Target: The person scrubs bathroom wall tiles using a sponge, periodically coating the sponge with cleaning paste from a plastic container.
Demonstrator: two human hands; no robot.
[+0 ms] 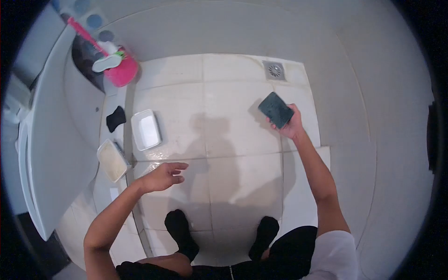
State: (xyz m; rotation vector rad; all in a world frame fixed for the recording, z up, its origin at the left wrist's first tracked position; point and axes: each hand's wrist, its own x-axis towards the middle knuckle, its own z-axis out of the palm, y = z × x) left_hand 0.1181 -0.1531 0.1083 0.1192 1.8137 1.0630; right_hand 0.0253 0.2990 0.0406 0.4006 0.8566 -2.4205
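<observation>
My right hand (292, 123) grips a dark green scouring pad (276, 110) by its lower right side, out over the right part of the floor. The pad's broad face is turned up toward me. Held over the tiles on the left, my left hand (163, 177) has nothing in it, its fingers stretched out and the thumb apart. Ahead of that hand a white plastic tub (146, 130) rests on the floor. Another tub (113, 161), with something pale inside, sits on the ledge to its left. A black pad or cloth (116, 118) lies farther along that ledge.
A pink holder (122, 72) with a pink-handled brush and white items stands in the far left corner. A square metal drain (274, 70) is set in the far right floor. At left is a curved white fixture (60, 126). Wet patches glisten beside the floor tub.
</observation>
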